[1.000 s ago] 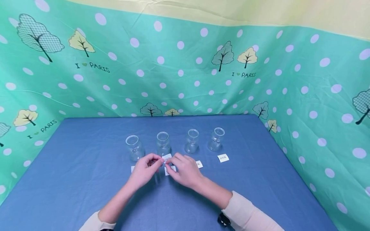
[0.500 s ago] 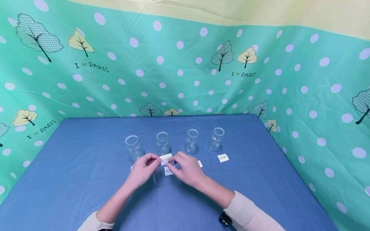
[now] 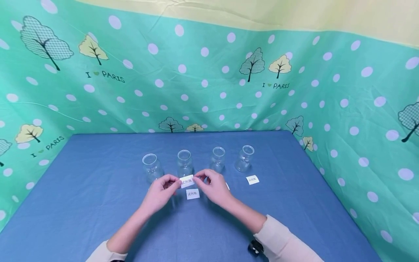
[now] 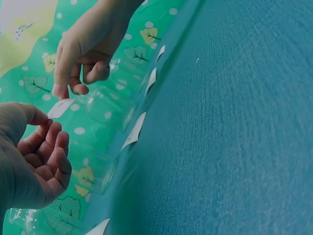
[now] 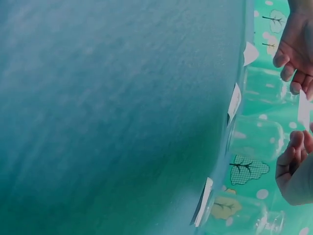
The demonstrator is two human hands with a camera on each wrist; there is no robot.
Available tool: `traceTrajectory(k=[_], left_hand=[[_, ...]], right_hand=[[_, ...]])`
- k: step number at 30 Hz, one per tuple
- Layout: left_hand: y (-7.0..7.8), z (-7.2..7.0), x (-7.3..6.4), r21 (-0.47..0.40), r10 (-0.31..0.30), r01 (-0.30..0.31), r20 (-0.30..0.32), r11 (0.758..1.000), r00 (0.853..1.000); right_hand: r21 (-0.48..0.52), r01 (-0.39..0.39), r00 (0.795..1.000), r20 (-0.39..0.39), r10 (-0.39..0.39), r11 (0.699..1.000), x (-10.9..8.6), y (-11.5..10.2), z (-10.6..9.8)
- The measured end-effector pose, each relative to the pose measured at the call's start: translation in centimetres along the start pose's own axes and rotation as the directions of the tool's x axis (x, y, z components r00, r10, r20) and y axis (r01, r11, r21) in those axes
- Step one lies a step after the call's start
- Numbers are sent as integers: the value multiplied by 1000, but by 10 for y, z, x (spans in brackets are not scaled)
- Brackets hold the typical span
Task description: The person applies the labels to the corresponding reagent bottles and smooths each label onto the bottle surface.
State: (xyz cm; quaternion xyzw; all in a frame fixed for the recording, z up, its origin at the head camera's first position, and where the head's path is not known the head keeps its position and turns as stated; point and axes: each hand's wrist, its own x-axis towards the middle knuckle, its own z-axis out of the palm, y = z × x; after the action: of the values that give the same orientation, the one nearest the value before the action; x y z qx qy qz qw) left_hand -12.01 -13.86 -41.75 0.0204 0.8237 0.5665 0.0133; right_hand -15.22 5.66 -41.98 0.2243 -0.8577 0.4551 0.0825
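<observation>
A small white paper label (image 3: 187,181) with handwritten characters is held up between my two hands, in front of the second glass jar (image 3: 184,163) from the left. My left hand (image 3: 160,191) pinches its left edge between thumb and index finger. At the opposite edge, the thumb and index finger of my right hand (image 3: 214,187) pinch the corner. Both wrist views show the slip stretched between the fingertips, clear of the table. Below it, a second label (image 3: 192,194) lies flat on the blue cloth.
Other glass jars stand in the same row: a left one (image 3: 152,167), a third (image 3: 217,160) and a right one (image 3: 244,159). One label (image 3: 252,179) lies before the right jar; another label (image 3: 228,186) is mostly hidden by my right hand. A patterned curtain (image 3: 203,72) hangs behind.
My right fingers have shifted right and slightly up to the label's right edge. The held label now faces the head view with its writing uncovered, and the label below is fully visible.
</observation>
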Motion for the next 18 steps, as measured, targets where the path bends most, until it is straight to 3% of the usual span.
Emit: traceTrajectory(k=[8, 12, 18], left_hand=[[-5, -5, 1, -7, 12, -13, -10, 1000, 1000], [-7, -10, 1, 4, 17, -17, -14, 1000, 1000], [-9, -20, -1, 78, 49, -47, -24, 996, 999]], right_hand=[[152, -155, 986, 78, 144, 976, 7, -7, 2], [218, -196, 978, 113, 174, 956, 10, -8, 6], [233, -218, 971, 149, 186, 948, 14, -9, 15]])
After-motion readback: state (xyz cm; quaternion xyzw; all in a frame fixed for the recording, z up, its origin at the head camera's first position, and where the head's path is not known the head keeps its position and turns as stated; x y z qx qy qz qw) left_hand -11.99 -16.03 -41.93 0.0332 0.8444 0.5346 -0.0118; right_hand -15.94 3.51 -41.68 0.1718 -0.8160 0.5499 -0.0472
